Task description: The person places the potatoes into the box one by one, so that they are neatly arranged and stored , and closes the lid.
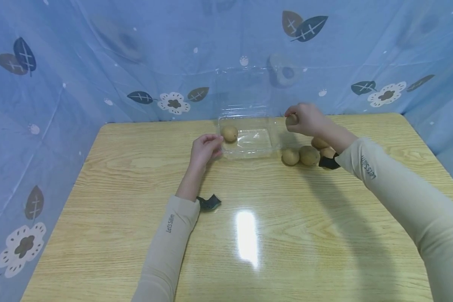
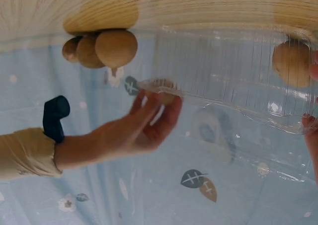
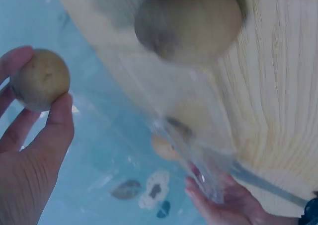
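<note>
A clear plastic container (image 1: 266, 147) with its lid raised stands at the back middle of the table. One round brown fruit (image 1: 230, 133) lies inside it at the left. My left hand (image 1: 215, 147) grips the container's near left corner. My right hand (image 1: 293, 121) pinches another brown fruit (image 1: 290, 119) in the air just beyond the container's right rim. The right wrist view shows that fruit (image 3: 39, 79) between thumb and fingers, and my left hand's fingers (image 3: 226, 202) at the clear container (image 3: 198, 170). In the left wrist view the right hand (image 2: 149, 123) hovers by the container (image 2: 233, 76).
Several loose brown fruits (image 1: 300, 156) lie on the wooden table (image 1: 136, 176) right of the container, under my right forearm. Blue patterned cloth (image 1: 98, 63) walls the table at the back and both sides. Glare (image 1: 247, 237) marks the near tabletop.
</note>
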Tool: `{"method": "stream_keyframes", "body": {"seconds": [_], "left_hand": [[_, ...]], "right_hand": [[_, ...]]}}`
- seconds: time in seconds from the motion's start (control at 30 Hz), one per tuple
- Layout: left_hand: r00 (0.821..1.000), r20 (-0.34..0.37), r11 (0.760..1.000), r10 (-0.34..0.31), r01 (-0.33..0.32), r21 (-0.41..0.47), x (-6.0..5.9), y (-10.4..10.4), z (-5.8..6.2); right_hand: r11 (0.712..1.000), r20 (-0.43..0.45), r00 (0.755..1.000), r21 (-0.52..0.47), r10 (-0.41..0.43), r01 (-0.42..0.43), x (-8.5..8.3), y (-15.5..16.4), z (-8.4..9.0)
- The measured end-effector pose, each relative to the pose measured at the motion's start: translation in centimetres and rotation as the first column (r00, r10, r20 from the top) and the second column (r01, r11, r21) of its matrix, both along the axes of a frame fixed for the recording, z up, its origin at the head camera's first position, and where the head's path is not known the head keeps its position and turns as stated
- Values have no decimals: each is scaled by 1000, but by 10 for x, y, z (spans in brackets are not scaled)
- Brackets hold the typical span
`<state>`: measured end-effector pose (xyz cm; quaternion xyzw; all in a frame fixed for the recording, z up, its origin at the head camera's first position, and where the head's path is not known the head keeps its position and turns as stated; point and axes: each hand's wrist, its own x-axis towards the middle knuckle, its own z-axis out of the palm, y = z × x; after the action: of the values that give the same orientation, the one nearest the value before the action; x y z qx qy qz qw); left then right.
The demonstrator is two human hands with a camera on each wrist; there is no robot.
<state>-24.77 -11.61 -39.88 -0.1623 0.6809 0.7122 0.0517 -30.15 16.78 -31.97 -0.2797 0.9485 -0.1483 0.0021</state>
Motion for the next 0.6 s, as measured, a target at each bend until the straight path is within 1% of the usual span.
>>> {"method": "stream_keyframes", "body": {"seconds": [0.03, 0.1, 0.23, 0.3, 0.47, 0.53, 0.6], "left_hand": [[1000, 0, 1000, 1, -1, 1, 0, 0, 0], [1000, 1, 1000, 3, -3, 2, -1, 0, 0], [1000, 5, 1000, -1, 1, 4, -1, -1, -1], [1000, 5, 1000, -3, 3, 4, -1, -1, -1], [1000, 3, 1000, -2, 2, 4, -2, -1, -1], [1000, 0, 1000, -2, 2, 6, -2, -1, -1], [1000, -3, 1000, -3, 3, 7, -1, -1, -1]], "right_hand": [[1000, -19, 1000, -14, 4, -4, 1, -4, 2], [999, -28, 1000, -42, 5, -6, 4, -13, 5], [995, -12, 1000, -95, 18, -19, 7, -35, 5], [992, 4, 999, -121, 39, -38, 6, -47, 2], [980, 86, 992, -183, 88, -71, 2, -70, -11], [978, 110, 989, -195, 94, -71, 0, -76, -17], [979, 110, 990, -192, 85, -63, -2, -81, -23]]}}
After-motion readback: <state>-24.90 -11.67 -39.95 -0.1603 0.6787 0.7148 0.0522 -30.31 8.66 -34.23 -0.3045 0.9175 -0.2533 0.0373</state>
